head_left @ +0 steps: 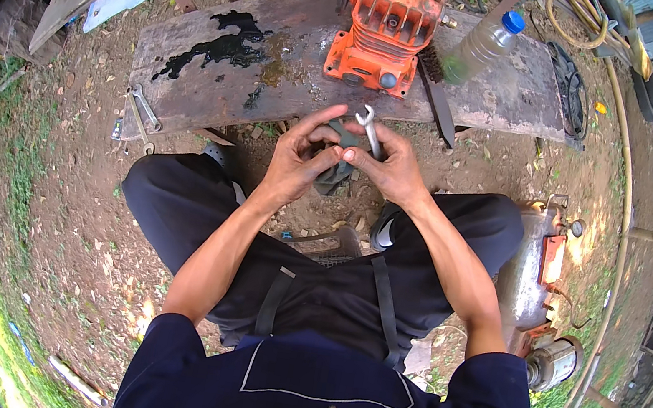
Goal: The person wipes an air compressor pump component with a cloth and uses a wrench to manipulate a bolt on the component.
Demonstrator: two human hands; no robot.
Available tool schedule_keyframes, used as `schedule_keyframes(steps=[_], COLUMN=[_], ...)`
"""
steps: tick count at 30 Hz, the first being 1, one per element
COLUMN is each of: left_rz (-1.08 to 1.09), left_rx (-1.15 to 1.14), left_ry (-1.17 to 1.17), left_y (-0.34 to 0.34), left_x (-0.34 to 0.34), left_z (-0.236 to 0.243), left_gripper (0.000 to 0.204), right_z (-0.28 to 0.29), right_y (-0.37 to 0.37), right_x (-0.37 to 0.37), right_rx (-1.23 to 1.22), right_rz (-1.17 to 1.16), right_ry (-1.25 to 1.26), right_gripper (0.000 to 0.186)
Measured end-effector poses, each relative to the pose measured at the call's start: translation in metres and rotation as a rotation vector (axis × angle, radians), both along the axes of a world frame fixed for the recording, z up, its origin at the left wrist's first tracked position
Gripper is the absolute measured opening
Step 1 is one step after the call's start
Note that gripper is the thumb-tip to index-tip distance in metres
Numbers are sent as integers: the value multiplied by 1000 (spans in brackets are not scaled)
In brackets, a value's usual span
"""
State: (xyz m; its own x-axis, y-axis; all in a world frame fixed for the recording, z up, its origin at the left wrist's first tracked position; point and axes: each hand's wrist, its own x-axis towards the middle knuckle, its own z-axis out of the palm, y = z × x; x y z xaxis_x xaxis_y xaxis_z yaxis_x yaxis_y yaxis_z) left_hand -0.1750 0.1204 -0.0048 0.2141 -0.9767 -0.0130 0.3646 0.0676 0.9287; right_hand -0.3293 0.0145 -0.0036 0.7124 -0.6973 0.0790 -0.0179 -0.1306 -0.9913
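Observation:
In front of me, at the near edge of a wooden bench [293,85], my two hands meet over a dark grey-green cloth [333,181]. My left hand [298,156] is closed on the cloth, its index finger stretched along the top. My right hand [393,168] grips a small silver wrench [369,128], its open jaw pointing up and away from me. The cloth also touches the right fingers, and part of it is hidden behind both hands. Just beyond them, an orange finned compressor head [387,34] stands on the bench.
Two wrenches [145,108] lie at the bench's left end, near a black oily spill [219,49]. Right of the compressor are a dark-handled brush [440,107] and a blue-capped plastic bottle [482,48]. A metal air tank [521,271] with a gauge stands by my right knee.

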Motion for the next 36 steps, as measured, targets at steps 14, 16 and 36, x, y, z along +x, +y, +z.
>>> schedule_keyframes(steps=[14, 16, 36], left_rz=[120, 56, -171], left_rx=[-185, -152, 230], left_ry=[-764, -804, 72], left_y=[-10, -11, -16], left_x=[13, 6, 36], left_z=[-6, 1, -5], left_gripper=[34, 31, 48], right_z=[17, 14, 17], right_y=[-23, -25, -26], right_x=[-36, -40, -45], right_rx=[746, 778, 670], right_rz=[151, 169, -24], right_ry=[-347, -398, -253], right_gripper=[13, 12, 13])
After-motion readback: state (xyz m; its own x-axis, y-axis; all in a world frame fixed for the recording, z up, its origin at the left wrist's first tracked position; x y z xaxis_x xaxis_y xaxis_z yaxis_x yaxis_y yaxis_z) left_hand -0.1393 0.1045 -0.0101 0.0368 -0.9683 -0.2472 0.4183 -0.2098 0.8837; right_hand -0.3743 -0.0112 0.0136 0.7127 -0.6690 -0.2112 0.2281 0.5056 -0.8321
